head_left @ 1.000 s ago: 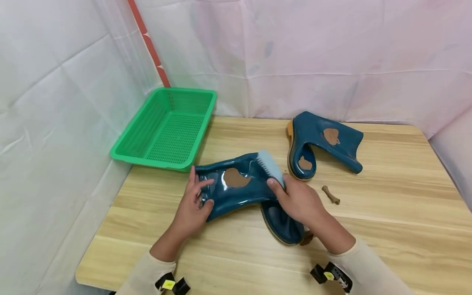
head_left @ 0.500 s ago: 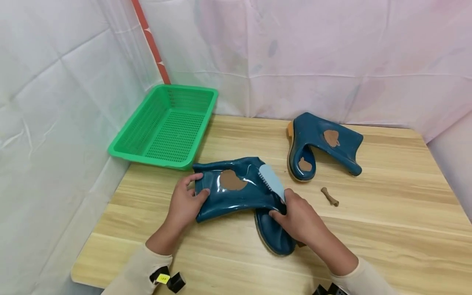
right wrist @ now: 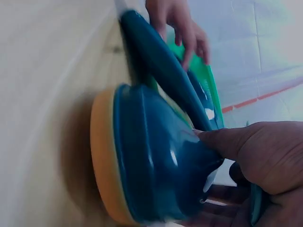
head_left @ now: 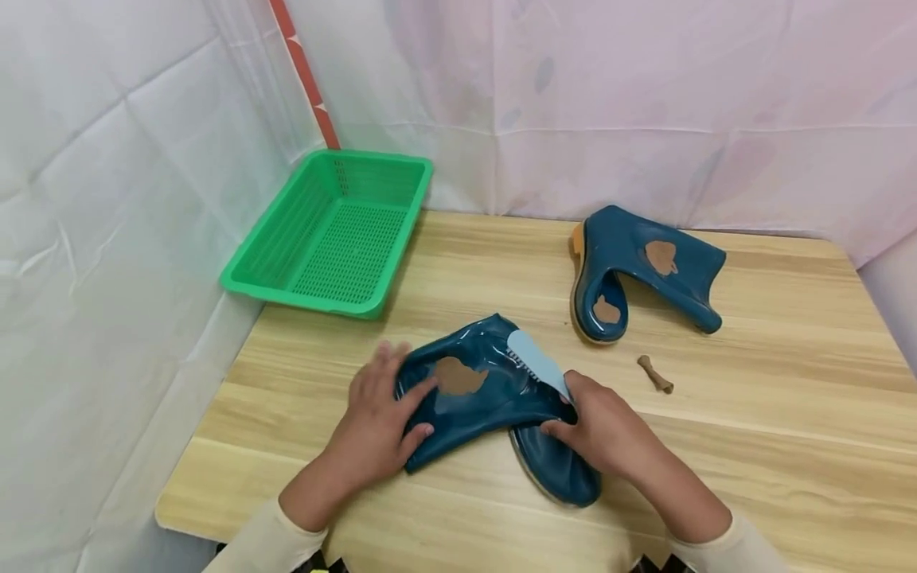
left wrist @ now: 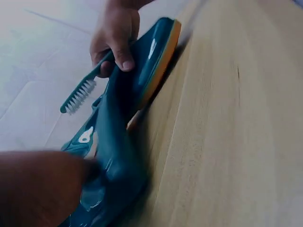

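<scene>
A dark blue rain boot point(head_left: 494, 410) with a brown patch on its shaft lies on its side on the table. My right hand point(head_left: 609, 426) holds the boot near the ankle, its thumb toward the foot. In the same hand is a scrubbing brush point(head_left: 536, 362) with a pale blue back; its white bristles show in the left wrist view. In the right wrist view, the brush handle point(right wrist: 256, 203) runs through the palm beside the boot's tan sole point(right wrist: 106, 161). My left hand point(head_left: 372, 422) is at the shaft's open end, fingers spread and blurred, thumb against the boot.
A second blue boot point(head_left: 618, 239) with brown patches lies at the back right. Near it is a small brown bone-shaped piece point(head_left: 655, 374). The green plastic basket point(head_left: 308, 301) stands at the back left by the white cloth wall point(head_left: 129, 239).
My left hand has loosened from the shaft's end and spread its fingers. The boot's shaft end has swung nearer to me. My right hand has come down from brush alone to hold the boot too.
</scene>
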Motion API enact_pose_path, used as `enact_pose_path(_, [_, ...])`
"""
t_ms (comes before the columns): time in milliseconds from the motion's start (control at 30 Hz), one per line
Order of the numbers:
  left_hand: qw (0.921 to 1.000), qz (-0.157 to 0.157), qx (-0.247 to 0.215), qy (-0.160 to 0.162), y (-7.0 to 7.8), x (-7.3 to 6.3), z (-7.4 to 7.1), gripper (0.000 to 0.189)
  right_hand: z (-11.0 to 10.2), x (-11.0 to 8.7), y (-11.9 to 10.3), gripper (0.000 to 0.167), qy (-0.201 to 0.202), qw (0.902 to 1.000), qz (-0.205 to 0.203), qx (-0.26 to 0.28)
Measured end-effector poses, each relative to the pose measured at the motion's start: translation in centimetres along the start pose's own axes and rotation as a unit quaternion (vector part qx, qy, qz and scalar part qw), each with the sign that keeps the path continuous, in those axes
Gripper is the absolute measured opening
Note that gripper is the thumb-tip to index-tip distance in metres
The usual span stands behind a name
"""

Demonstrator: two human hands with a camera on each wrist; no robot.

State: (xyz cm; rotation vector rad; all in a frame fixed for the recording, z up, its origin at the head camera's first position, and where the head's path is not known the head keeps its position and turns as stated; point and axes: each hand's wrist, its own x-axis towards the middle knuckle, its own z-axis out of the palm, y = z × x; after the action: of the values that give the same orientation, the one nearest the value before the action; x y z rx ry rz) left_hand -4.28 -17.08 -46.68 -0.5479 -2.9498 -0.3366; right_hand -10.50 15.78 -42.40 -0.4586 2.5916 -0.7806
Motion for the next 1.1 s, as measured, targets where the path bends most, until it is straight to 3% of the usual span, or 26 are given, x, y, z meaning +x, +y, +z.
enact_pose_path(67, [0.9989, 0.039, 0.009, -0.026, 0.0, -0.3, 0.1, 0.072, -0.3, 0.3, 0.4, 0.037, 0.013, 0.9997, -0.019, -0.012])
enact_pose_path(133, [0.9972, 0.046, 0.018, -0.056, -0.1, -0.5, 0.1, 0.082, -0.4, 0.5, 0.6, 0.036, 0.024, 0.999, -0.03, -0.023])
enact_pose_path(300, [0.9927, 0.016, 0.026, -0.116, -0.5, -0.1, 0.2, 0.096, -0.3, 0.4, 0.5, 0.045, 0.035, 0.9987, -0.026, -0.025])
enact_pose_path(367, [0.9903, 0.011, 0.018, -0.138, -0.7, 0.2, 0.2, 0.1, -0.1, 0.0, 0.0, 0.054, 0.066, 0.9967, -0.04, -0.027])
enact_pose_path(500, [0.9869, -0.003, 0.014, -0.161, -1.0, 0.9, 0.2, 0.112, 0.5, -1.2, -2.2, 0.042, 0.145, 0.9846, -0.077, -0.059])
enact_pose_path(567, [0.9865, -0.009, 0.019, -0.162, -1.2, 1.2, 0.3, 0.117, 0.9, -1.3, -3.8, 0.034, 0.146, 0.9823, -0.084, -0.083])
enact_pose_path(667, [0.987, -0.018, 0.018, -0.159, -1.5, 1.3, 0.5, 0.12, 1.7, -0.8, -5.9, 0.029, 0.102, 0.9822, -0.095, -0.126])
enact_pose_path(767, [0.9897, -0.019, 0.02, -0.14, -1.8, 1.2, 0.6, 0.121, 2.4, 0.5, -7.1, 0.042, 0.078, 0.9748, -0.123, -0.169])
enact_pose_path(933, [0.9941, 0.003, 0.043, -0.1, -1.7, 0.8, 0.5, 0.116, 2.9, 2.0, -7.4, 0.049, 0.117, 0.9563, -0.127, -0.236])
enact_pose_path(1100, [0.9941, 0.013, 0.053, -0.094, -1.6, 0.2, 0.1, 0.117, 3.5, 1.9, -7.4, 0.05, 0.143, 0.9484, -0.098, -0.266])
